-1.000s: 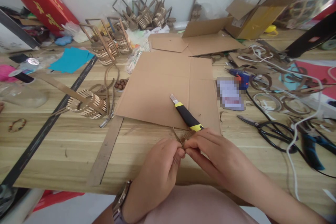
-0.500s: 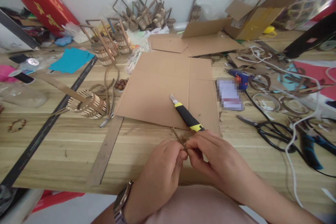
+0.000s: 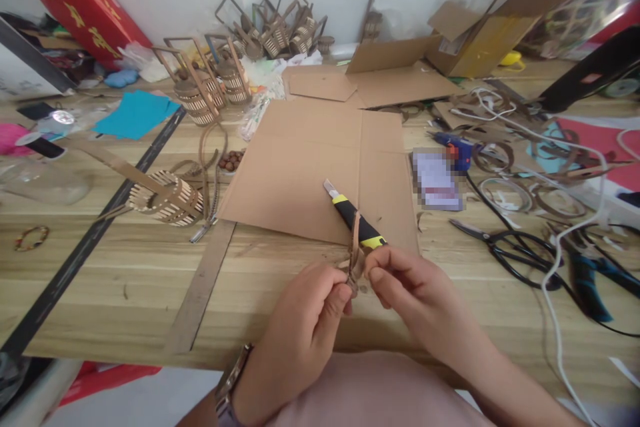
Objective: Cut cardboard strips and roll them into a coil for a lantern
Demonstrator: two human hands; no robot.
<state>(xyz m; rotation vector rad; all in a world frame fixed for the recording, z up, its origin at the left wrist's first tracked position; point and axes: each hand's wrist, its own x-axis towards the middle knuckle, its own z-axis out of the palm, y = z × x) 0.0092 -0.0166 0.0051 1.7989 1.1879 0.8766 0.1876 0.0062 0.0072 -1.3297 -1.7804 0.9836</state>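
Pinched between the fingertips of my left hand (image 3: 305,310) is a narrow brown strip (image 3: 355,237), which stands up with a curled part beside it. My right hand (image 3: 417,287) is closed at the curl's right side, thumb against forefinger, and its grip partly covers the piece. Just beyond my fingers, a black and yellow utility knife (image 3: 353,217) lies across a flat cardboard sheet (image 3: 300,160), its blade pointing away to the left. The strip's upper end overlaps the knife handle in view.
To the left lies a small slatted basket (image 3: 167,199) with a long handle. Black-handled scissors (image 3: 520,253), pliers (image 3: 590,283) and a white cable (image 3: 553,267) are on the right. Finished-looking baskets (image 3: 235,73) stand at the back, near an open cardboard box (image 3: 480,40).
My right hand has moved slightly right, away from my left fingertips. The brown strip has swung from leaning left to standing nearly upright, and more of it shows.
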